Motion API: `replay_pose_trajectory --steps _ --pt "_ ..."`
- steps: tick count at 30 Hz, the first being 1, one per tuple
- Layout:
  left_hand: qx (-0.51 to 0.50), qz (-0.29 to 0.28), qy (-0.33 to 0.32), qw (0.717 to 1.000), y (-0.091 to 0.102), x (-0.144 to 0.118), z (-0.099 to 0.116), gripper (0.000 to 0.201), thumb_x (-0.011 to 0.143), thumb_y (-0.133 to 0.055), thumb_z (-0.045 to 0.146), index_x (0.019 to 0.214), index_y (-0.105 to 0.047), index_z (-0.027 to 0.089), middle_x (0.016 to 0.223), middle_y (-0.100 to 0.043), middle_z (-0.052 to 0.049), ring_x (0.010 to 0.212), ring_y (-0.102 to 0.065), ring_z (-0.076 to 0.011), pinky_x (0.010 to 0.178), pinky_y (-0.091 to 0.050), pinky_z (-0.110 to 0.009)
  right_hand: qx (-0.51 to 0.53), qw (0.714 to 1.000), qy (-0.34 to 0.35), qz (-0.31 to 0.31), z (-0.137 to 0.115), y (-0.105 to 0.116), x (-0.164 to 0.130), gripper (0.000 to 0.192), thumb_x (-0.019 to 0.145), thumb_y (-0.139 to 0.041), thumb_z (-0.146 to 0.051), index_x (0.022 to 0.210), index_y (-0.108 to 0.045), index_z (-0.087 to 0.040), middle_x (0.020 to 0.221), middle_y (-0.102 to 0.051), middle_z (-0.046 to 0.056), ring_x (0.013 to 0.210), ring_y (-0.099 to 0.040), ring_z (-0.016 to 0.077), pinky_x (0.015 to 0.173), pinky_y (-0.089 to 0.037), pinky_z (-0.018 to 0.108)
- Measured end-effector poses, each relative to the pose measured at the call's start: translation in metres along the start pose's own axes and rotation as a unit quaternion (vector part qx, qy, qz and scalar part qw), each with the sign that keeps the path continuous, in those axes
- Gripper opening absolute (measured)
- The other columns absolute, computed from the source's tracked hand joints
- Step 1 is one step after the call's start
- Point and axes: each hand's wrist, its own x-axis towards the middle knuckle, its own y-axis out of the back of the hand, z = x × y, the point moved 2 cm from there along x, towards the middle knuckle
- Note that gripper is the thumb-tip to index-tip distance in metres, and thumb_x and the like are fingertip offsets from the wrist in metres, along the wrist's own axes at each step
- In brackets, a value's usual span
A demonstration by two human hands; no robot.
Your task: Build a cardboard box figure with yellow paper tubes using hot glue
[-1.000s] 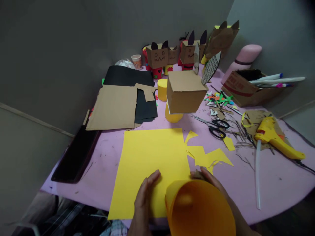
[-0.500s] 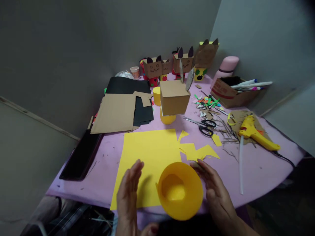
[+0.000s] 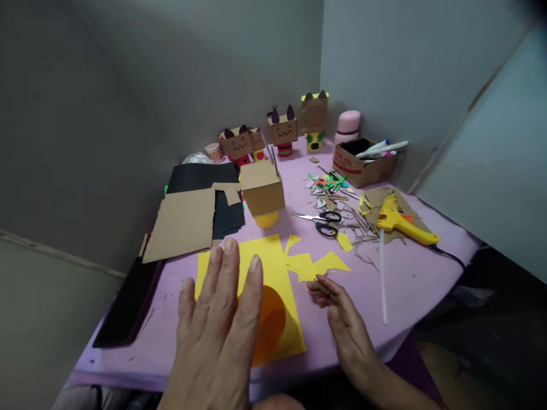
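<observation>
Nearest, lower middle of the frame: left hand (image 3: 217, 324) raised flat, fingers spread, palm down, nothing in its grip. It covers part of an orange rolled paper cone (image 3: 269, 330) that lies on the yellow paper sheet (image 3: 273, 259); whether the hand touches the cone cannot be told. Right hand (image 3: 342, 319) rests lower right of centre on the pink worktop (image 3: 427, 273), fingers curled loosely, pinching a small brownish scrap (image 3: 318, 286) at the fingertips just beside the sheet's right edge.

Middle distance: yellow offcuts (image 3: 318, 263) touching the sheet's upper right corner. Black-handled scissors (image 3: 327, 223) beyond them. White glue stick (image 3: 382, 273) lying lengthwise, right of centre. Yellow glue gun (image 3: 399, 219) on a cardboard piece, further right. Left side: flat cardboard (image 3: 182, 225) over black paper (image 3: 213, 188); a dark tray (image 3: 126, 302) at the worktop's left edge.

Centre: plain cardboard box (image 3: 262, 191) sitting on a yellow cylinder (image 3: 266, 220). Coloured scraps (image 3: 329, 183) to its right.

Far, against the wall: row of box-headed cardboard figures (image 3: 284, 134), a paper cup (image 3: 212, 151), a pink bottle (image 3: 348, 125), an open carton of pens (image 3: 363, 162).
</observation>
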Motion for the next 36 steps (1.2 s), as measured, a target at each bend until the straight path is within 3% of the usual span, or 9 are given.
replay_pose_trajectory --steps 5,11,15,28,32,36 --pt "0.053 0.041 -0.057 0.996 -0.002 0.017 -0.001 0.075 0.087 -0.01 0.066 0.15 -0.002 0.025 0.161 -0.001 -0.006 0.144 -0.012 -0.0344 0.114 -0.011 -0.057 -0.008 1.0 -0.012 -0.006 0.001 -0.001 0.0 0.034 0.097 -0.039 -0.048 0.131 -0.041 -0.042 0.129 -0.056 -0.003 0.115 -0.05 0.0149 0.098 -0.037 0.029" --pt "0.099 -0.081 -0.082 0.988 -0.012 0.023 0.001 0.086 0.086 -0.021 0.068 0.15 0.004 0.016 0.155 -0.02 -0.023 0.141 -0.02 -0.039 0.101 -0.035 -0.064 -0.016 1.0 -0.023 -0.009 0.0 0.001 -0.001 0.033 0.097 -0.038 -0.047 0.13 -0.04 -0.045 0.127 -0.057 -0.003 0.114 -0.052 0.0164 0.097 -0.038 0.032" --pt "0.129 -0.121 -0.095 0.98 -0.022 0.025 0.001 0.091 0.085 -0.031 0.066 0.149 0.007 0.014 0.15 -0.032 -0.024 0.137 -0.031 -0.0394 0.095 -0.043 -0.064 -0.021 0.999 -0.038 -0.022 0.001 0.002 -0.001 0.033 0.097 -0.039 -0.047 0.13 -0.04 -0.044 0.129 -0.057 -0.002 0.116 -0.051 0.0179 0.099 -0.038 0.035" --pt "0.13 -0.124 -0.079 0.981 -0.025 0.027 0.002 0.089 0.081 -0.041 0.064 0.149 -0.016 0.012 0.148 -0.036 -0.021 0.134 -0.037 -0.0404 0.094 -0.045 -0.063 -0.021 0.999 -0.039 -0.031 0.003 0.0 -0.001 0.032 0.097 -0.039 -0.045 0.128 -0.044 -0.037 0.127 -0.058 0.005 0.115 -0.053 0.0245 0.098 -0.04 0.047" --pt "0.134 -0.122 -0.085 0.98 -0.024 0.029 0.006 0.092 0.082 -0.037 0.069 0.15 -0.01 0.013 0.147 -0.037 -0.022 0.132 -0.04 -0.0408 0.091 -0.047 -0.063 -0.025 0.998 -0.035 -0.038 0.003 0.0 -0.001 0.031 0.097 -0.039 -0.044 0.127 -0.044 -0.036 0.127 -0.057 0.005 0.116 -0.052 0.0246 0.098 -0.04 0.046" --pt "0.122 -0.126 -0.08 0.981 -0.019 0.029 0.004 0.095 0.082 -0.035 0.07 0.15 0.005 0.017 0.152 -0.027 -0.023 0.137 -0.029 -0.0424 0.093 -0.041 -0.068 -0.022 0.999 -0.033 -0.033 0.002 0.001 -0.001 0.033 0.097 -0.04 -0.043 0.129 -0.043 -0.036 0.129 -0.056 0.005 0.118 -0.051 0.0236 0.101 -0.038 0.045"
